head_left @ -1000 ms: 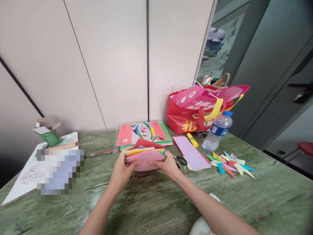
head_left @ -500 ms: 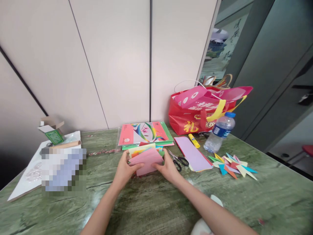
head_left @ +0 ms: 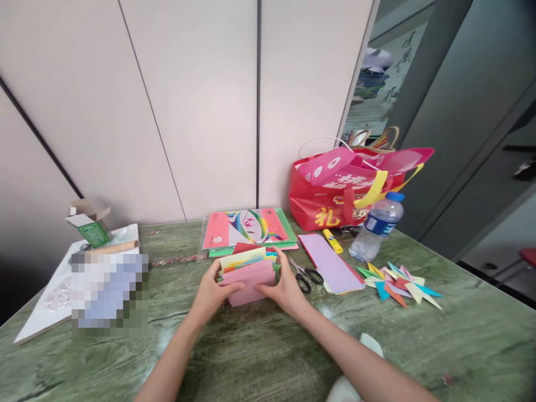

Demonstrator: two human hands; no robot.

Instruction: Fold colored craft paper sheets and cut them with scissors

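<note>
Green marbled table (head_left: pixel 259 357) against pale wall panels (head_left: pixel 209 111), with a loose stack of coloured paper (head_left: pixel 250 279) between your hands.
Your left hand (head_left: pixel 218 290) grips the stack's left edge and your right hand (head_left: pixel 282 285) its right, both thumbs on the pink front sheet; you cannot tell whether its lower edge touches the table. Flat paper packs (head_left: pixel 247 228) lie on its far side. Just right of your right hand are black-handled scissors (head_left: pixel 307 278), then lilac-topped paper strips (head_left: pixel 330 262), a yellow glue stick (head_left: pixel 332 241), an upright bottle (head_left: pixel 377 226) and pointed folded papers (head_left: pixel 400 283); a red bag (head_left: pixel 326 195) stands far right.
</note>
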